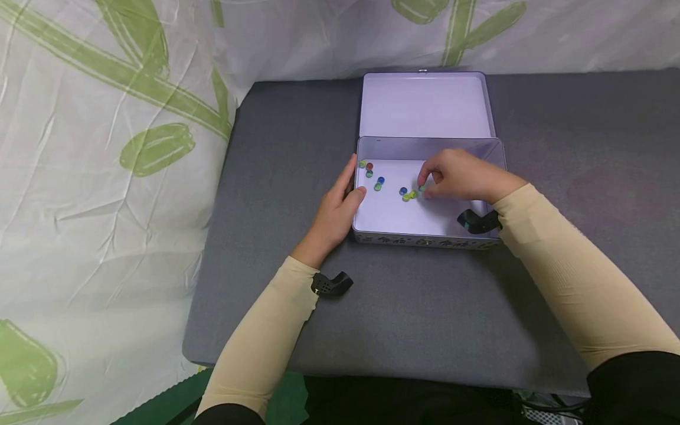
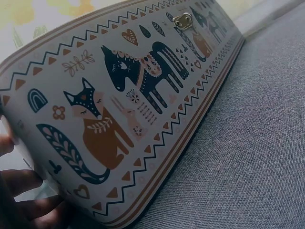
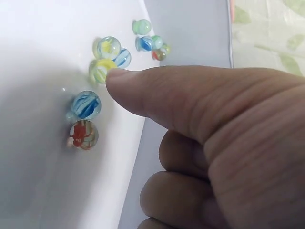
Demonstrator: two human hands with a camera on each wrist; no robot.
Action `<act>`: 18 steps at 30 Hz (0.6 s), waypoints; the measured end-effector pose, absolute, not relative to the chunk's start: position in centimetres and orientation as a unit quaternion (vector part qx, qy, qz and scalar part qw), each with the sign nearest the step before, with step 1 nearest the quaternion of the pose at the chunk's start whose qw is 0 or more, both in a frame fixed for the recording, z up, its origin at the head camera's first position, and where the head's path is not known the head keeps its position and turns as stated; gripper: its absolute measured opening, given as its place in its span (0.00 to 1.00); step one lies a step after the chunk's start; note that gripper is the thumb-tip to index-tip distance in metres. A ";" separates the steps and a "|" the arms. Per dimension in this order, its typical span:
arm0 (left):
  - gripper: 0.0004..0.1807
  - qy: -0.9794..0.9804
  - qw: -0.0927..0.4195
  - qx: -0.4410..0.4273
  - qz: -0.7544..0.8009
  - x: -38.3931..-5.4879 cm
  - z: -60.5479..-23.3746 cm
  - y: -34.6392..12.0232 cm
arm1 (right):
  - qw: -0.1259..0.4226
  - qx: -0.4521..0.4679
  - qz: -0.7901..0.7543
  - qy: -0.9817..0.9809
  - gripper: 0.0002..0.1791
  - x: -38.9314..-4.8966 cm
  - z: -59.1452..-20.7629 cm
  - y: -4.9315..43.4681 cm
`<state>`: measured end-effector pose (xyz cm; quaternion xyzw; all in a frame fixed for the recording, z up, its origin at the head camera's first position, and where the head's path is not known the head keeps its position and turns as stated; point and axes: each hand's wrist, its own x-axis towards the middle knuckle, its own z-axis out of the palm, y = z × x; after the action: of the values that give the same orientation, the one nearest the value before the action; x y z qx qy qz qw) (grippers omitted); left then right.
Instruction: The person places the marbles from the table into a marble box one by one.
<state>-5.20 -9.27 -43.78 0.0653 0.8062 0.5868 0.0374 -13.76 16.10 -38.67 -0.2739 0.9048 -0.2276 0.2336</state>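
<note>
A tin box (image 1: 390, 218) with its lid (image 1: 425, 105) tipped back lies on the table. My left hand (image 1: 336, 208) holds its left wall, thumb over the rim and fingers along the outside. Inside, my right hand (image 1: 461, 175) hovers low over the floor, thumb and index fingertip apart beside a blue glass marble (image 3: 86, 105). A red marble (image 3: 83, 134) sits against that one. Two yellow marbles (image 3: 108, 47) and another blue one (image 1: 403, 190) cluster by the thumb. Further left, several more marbles (image 1: 369, 166) lie near the box's left wall.
The grey cloth-covered table (image 1: 276, 177) extends around the box. A white curtain with green leaf prints (image 1: 154, 147) hangs at the left and back. The box front carries a fox print (image 2: 102, 126) and a metal clasp (image 2: 183, 20). Both wrists wear black camera mounts (image 1: 332, 284).
</note>
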 end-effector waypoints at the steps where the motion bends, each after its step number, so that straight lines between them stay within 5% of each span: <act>1: 0.34 0.806 0.037 0.065 0.588 -5.2 -43.8 -9.3 | 0.234 -0.274 -0.228 0.905 0.07 -13.7 -38.7 16.1; 18: 0.34 0.811 0.037 0.065 0.580 -5.1 -43.7 -9.1 | 0.229 -0.272 -0.226 0.907 0.09 -13.6 -38.6 16.1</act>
<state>-5.14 -9.15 -43.72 0.0651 0.8114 0.5797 0.0369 -13.62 16.05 -38.63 -0.2720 0.9070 -0.2255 0.2294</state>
